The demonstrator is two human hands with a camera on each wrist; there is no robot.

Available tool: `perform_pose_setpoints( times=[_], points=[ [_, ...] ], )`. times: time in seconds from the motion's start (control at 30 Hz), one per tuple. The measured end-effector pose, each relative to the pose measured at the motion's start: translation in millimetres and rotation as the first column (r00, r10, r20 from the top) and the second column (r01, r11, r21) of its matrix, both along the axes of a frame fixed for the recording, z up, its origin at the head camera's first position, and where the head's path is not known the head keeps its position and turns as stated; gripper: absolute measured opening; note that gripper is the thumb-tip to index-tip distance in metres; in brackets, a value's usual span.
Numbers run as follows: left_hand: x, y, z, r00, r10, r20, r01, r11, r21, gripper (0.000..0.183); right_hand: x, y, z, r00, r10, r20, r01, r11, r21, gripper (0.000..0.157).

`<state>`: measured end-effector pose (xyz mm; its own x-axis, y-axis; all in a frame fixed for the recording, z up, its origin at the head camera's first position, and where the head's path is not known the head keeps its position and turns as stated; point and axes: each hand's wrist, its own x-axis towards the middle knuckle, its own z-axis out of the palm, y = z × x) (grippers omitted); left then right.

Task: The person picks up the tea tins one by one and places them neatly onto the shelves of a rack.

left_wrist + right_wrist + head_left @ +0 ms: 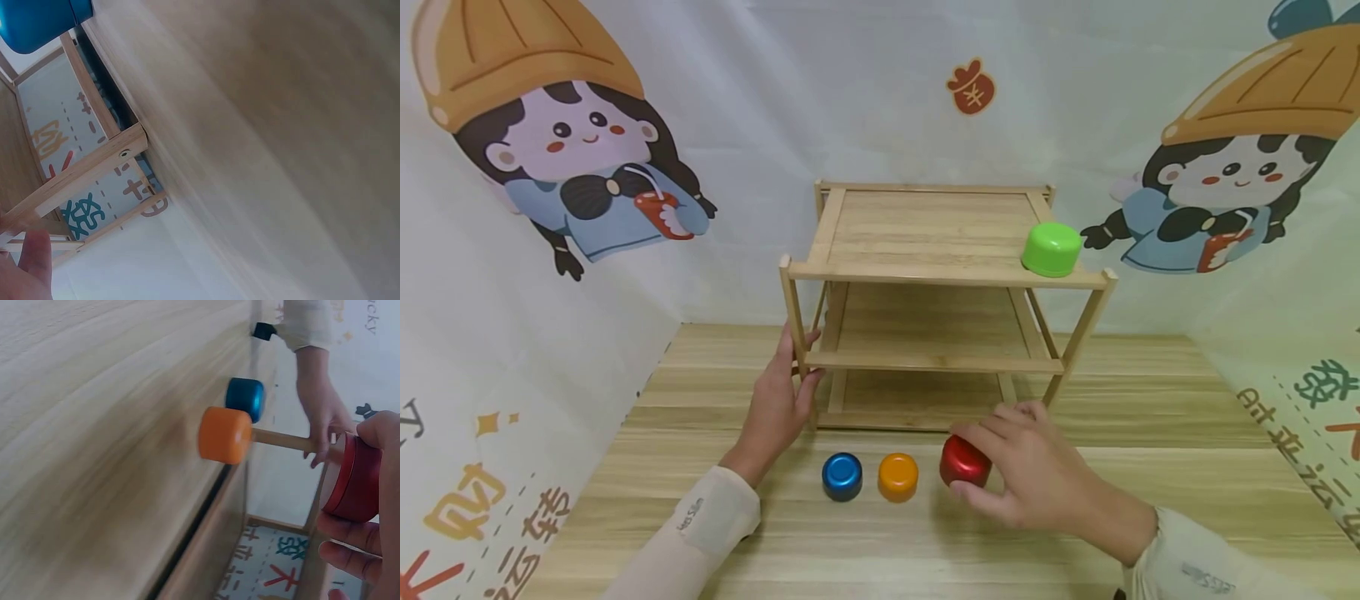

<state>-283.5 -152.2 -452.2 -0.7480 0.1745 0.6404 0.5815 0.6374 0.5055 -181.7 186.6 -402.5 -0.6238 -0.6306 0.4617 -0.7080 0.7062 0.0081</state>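
My right hand point(1030, 467) grips a red round metallic tin point(964, 461) between thumb and fingers, in front of the wooden rack's right half. Its pale underside faces the tabletop in the right wrist view, where the red tin point(359, 481) appears raised. With my left hand point(778, 408) I hold the front left leg of the three-tier wooden rack point(925, 271), thumb in front and fingers partly hidden behind it. Between the hands, a blue tin point(842, 477) and an orange tin point(898, 477) stand side by side on the table.
A bright green tin point(1052, 249) sits on the rack's top tier, at the front right corner. The light wood table point(1150, 400) carries the rack. A white cloth backdrop point(820, 100) with cartoon prints surrounds the table at the back and sides.
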Motion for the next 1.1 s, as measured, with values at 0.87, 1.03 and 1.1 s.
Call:
perform_pose_setpoints(
  times=[0.87, 1.03, 1.1],
  points=[
    [-1.6, 1, -0.4, 1.000, -0.005, 0.007, 0.005, 1.000, 0.006, 0.083, 6.9, -2, 66.3, 0.997, -0.039, 0.073, 0.041, 0.999, -0.024, 0.045],
    [-2.2, 1, -1.4, 1.000, -0.008, -0.001, 0.008, 1.000, 0.008, 0.084, 7.5, -2, 74.5, 0.996, -0.040, 0.076, 0.042, 0.999, -0.023, 0.046],
    [-2.2, 1, -1.7, 1.000, -0.005, -0.006, 0.005, 1.000, 0.007, 0.085, 7.1, -3, 78.2, 0.997, -0.039, 0.068, 0.040, 0.999, -0.022, 0.047]
  ],
)
